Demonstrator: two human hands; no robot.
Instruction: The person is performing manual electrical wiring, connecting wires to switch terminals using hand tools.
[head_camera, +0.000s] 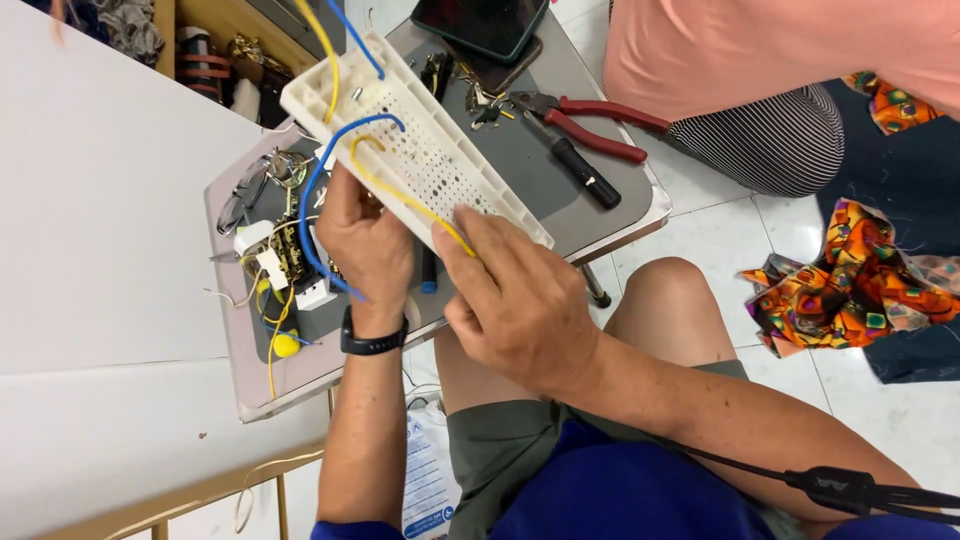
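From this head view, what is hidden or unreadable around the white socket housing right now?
- Head view: white socket housing far side faces away.
- Left hand fingertips hidden behind housing.
- Yellow wire end hidden under right hand fingers.
- Wire ends cut off by top edge.
- Small parts on table too small.

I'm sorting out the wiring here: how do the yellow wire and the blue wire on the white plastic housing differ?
The yellow wire runs across the face of the white housing to the right hand, whose fingers pinch its end. The blue wire arcs off the housing's edge and drops behind the left hand toward the small table. The blue wire hangs in a wider loop. Both are thin insulated wires rising from the housing's holes.
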